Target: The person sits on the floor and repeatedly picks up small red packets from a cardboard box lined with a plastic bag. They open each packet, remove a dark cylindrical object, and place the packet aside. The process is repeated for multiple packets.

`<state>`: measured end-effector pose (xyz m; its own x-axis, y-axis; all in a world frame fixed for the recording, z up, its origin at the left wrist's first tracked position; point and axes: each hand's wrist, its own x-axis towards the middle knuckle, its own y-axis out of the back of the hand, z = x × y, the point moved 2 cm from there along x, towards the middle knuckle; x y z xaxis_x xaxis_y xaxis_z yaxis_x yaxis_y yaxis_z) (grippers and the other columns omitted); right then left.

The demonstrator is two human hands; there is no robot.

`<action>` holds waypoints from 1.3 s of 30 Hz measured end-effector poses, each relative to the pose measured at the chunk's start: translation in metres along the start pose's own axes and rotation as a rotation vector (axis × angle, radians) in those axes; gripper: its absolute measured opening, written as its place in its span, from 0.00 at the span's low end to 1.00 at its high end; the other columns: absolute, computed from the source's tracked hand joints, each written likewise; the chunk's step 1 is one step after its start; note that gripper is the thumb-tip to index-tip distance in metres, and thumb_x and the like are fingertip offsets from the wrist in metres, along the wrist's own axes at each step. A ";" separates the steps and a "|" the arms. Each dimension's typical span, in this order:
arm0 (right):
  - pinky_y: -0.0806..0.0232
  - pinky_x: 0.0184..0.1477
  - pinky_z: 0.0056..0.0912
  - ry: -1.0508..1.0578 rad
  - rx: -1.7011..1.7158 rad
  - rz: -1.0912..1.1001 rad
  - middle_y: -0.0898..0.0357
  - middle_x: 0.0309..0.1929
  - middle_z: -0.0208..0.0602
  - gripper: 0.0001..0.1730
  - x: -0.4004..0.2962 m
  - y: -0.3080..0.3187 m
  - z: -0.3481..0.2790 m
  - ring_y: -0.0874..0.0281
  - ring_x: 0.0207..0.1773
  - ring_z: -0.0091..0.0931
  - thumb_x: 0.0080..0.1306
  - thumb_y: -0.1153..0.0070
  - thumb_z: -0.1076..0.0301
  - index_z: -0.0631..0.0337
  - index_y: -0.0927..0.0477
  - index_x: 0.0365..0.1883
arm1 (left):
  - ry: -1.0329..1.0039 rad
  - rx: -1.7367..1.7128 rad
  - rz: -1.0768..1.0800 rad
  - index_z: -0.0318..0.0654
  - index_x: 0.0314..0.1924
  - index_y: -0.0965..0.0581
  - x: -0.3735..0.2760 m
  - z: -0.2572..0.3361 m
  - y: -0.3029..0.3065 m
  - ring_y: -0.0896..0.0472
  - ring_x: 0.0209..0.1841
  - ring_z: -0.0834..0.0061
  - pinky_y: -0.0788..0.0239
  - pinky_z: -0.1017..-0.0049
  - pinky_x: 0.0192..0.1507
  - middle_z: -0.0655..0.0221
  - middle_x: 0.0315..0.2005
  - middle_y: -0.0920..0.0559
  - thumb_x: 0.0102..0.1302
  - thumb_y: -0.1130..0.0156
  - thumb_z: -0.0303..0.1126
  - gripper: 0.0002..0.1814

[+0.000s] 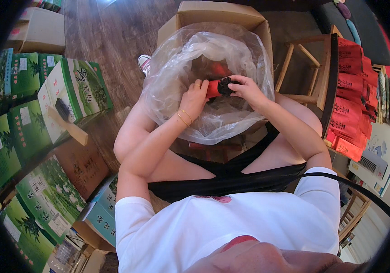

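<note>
Over the mouth of a clear plastic bag (pixel 212 131), which lines an open cardboard box (pixel 220 12), both my hands are at work. My left hand (pixel 194 97), with rings and a bracelet, grips a small red packet (pixel 212 89) lying sideways. Thumb and fingers of my right hand (pixel 248 90) hold a dark, crinkled clump (pixel 225 86) at the packet's right end. Whether the clump is partly inside the packet, I cannot tell. Deeper in the bag another red item (pixel 219 69) shows, blurred through the plastic.
Many red packets (pixel 347 99) are piled at my right, near a wooden stool frame (pixel 304 68). Green printed cartons (pixel 27 123) stand at my left. A wooden-handled tool (pixel 70 129) lies on a green and white box (pixel 79 85). A black strap or cable (pixel 348 182) crosses at right.
</note>
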<state>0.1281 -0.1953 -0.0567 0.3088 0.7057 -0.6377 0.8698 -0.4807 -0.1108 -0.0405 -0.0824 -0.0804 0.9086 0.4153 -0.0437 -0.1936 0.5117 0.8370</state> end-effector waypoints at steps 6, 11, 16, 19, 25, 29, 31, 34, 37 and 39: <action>0.30 0.54 0.27 -0.074 0.059 -0.021 0.22 0.49 0.31 0.15 0.001 0.003 -0.005 0.25 0.52 0.21 0.71 0.56 0.73 0.62 0.23 0.53 | 0.004 -0.008 0.011 0.38 0.55 0.34 0.002 -0.002 -0.001 0.24 0.49 0.57 0.23 0.62 0.41 0.60 0.45 0.28 0.50 0.30 0.26 0.32; 0.30 0.56 0.27 -0.086 0.000 -0.029 0.23 0.51 0.32 0.16 0.000 0.002 -0.008 0.25 0.52 0.22 0.71 0.58 0.74 0.64 0.23 0.53 | -0.004 -0.021 0.023 0.39 0.55 0.34 0.004 -0.003 -0.004 0.24 0.49 0.57 0.23 0.62 0.42 0.60 0.45 0.28 0.50 0.30 0.26 0.32; 0.32 0.59 0.27 -0.085 -0.103 -0.042 0.25 0.54 0.31 0.16 -0.009 -0.004 -0.019 0.27 0.55 0.22 0.72 0.58 0.74 0.62 0.23 0.54 | 0.036 -0.066 -0.028 0.38 0.56 0.34 0.004 -0.002 -0.003 0.25 0.50 0.52 0.26 0.60 0.48 0.56 0.48 0.28 0.52 0.31 0.25 0.32; 0.34 0.61 0.27 -0.058 -0.138 -0.074 0.25 0.55 0.31 0.17 -0.009 -0.002 -0.019 0.28 0.58 0.22 0.72 0.59 0.75 0.62 0.23 0.54 | 0.048 -0.073 -0.046 0.38 0.56 0.34 0.005 -0.002 -0.004 0.25 0.51 0.52 0.26 0.60 0.48 0.56 0.48 0.28 0.52 0.31 0.24 0.32; 0.35 0.62 0.28 -0.019 -0.153 -0.143 0.26 0.56 0.32 0.18 -0.007 -0.001 -0.018 0.30 0.59 0.22 0.71 0.60 0.77 0.62 0.24 0.56 | 0.039 -0.093 -0.034 0.38 0.57 0.34 0.005 -0.002 -0.005 0.25 0.52 0.52 0.27 0.60 0.49 0.57 0.49 0.28 0.52 0.31 0.24 0.32; 0.35 0.61 0.30 0.009 -0.154 -0.158 0.26 0.55 0.33 0.19 -0.009 -0.004 -0.019 0.30 0.59 0.24 0.70 0.60 0.76 0.62 0.25 0.57 | 0.036 -0.095 -0.044 0.38 0.57 0.35 0.005 -0.002 -0.004 0.25 0.52 0.53 0.27 0.60 0.50 0.57 0.50 0.28 0.52 0.31 0.23 0.32; 0.36 0.61 0.30 0.015 -0.155 -0.176 0.26 0.56 0.32 0.20 -0.010 -0.006 -0.021 0.30 0.59 0.24 0.70 0.61 0.76 0.61 0.26 0.59 | 0.025 -0.098 -0.041 0.38 0.57 0.35 0.005 -0.001 -0.004 0.25 0.52 0.52 0.28 0.60 0.50 0.57 0.50 0.28 0.51 0.31 0.23 0.33; 0.36 0.62 0.31 0.030 -0.161 -0.198 0.27 0.57 0.31 0.21 -0.015 -0.010 -0.024 0.31 0.60 0.24 0.71 0.61 0.75 0.60 0.27 0.60 | 0.023 -0.107 -0.041 0.38 0.56 0.35 0.005 -0.002 -0.006 0.25 0.52 0.52 0.28 0.60 0.50 0.57 0.49 0.28 0.51 0.31 0.23 0.33; 0.37 0.63 0.31 0.034 -0.148 -0.219 0.29 0.59 0.31 0.21 -0.020 -0.013 -0.026 0.33 0.62 0.24 0.72 0.62 0.75 0.60 0.29 0.61 | 0.029 -0.117 -0.047 0.38 0.56 0.35 0.005 -0.002 -0.007 0.25 0.51 0.52 0.28 0.60 0.50 0.56 0.50 0.28 0.51 0.31 0.23 0.32; 0.39 0.66 0.32 0.007 -0.154 -0.233 0.31 0.62 0.32 0.20 -0.024 -0.015 -0.033 0.36 0.66 0.23 0.74 0.63 0.74 0.60 0.29 0.62 | 0.022 -0.132 -0.041 0.38 0.56 0.35 0.005 -0.004 -0.008 0.25 0.51 0.51 0.28 0.60 0.50 0.56 0.50 0.28 0.51 0.31 0.23 0.32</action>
<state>0.1205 -0.1883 -0.0145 0.0957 0.7920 -0.6029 0.9659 -0.2202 -0.1361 -0.0352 -0.0817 -0.0896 0.9088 0.4076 -0.0894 -0.2050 0.6225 0.7553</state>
